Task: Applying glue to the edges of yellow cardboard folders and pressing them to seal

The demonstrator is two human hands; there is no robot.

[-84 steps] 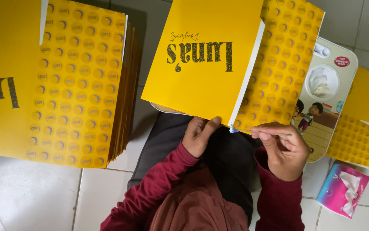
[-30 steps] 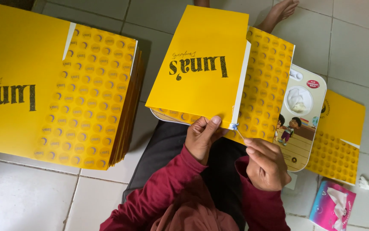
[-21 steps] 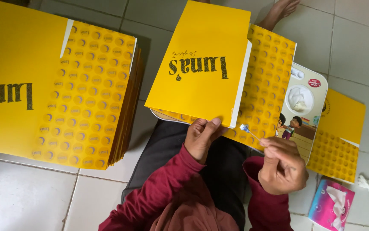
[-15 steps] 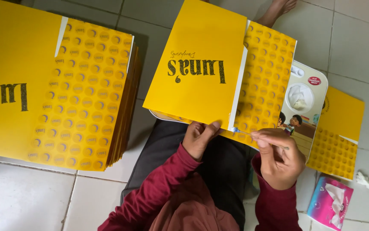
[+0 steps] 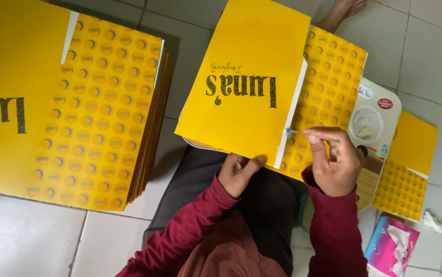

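Head camera looks down at a person sitting on a tiled floor (image 5: 15, 241), in dark red sleeves. Near the middle of the frame, a yellow folded card sheet (image 5: 246, 92) lies across the lap. It has a plain yellow flap with dark letters on top and a dotted yellow part sticking out on its right.

At the sheet's bottom edge, the left hand (image 5: 237, 173) grips it, thumb on top and fingers under it. Just right of that, the right hand (image 5: 335, 163) pinches a thin stick with a small blue tip (image 5: 288, 132). The tip touches the white strip along the flap's right edge.

On the left of the frame sits a big stack of the same yellow sheets (image 5: 97, 113). At the right, a white tray with pictures (image 5: 377, 128) pokes out from under the sheet. Another yellow sheet (image 5: 408, 164) lies further right. A pink tissue pack (image 5: 393, 247) rests in the lower right corner, with a crumpled white tissue (image 5: 432, 220) near it.
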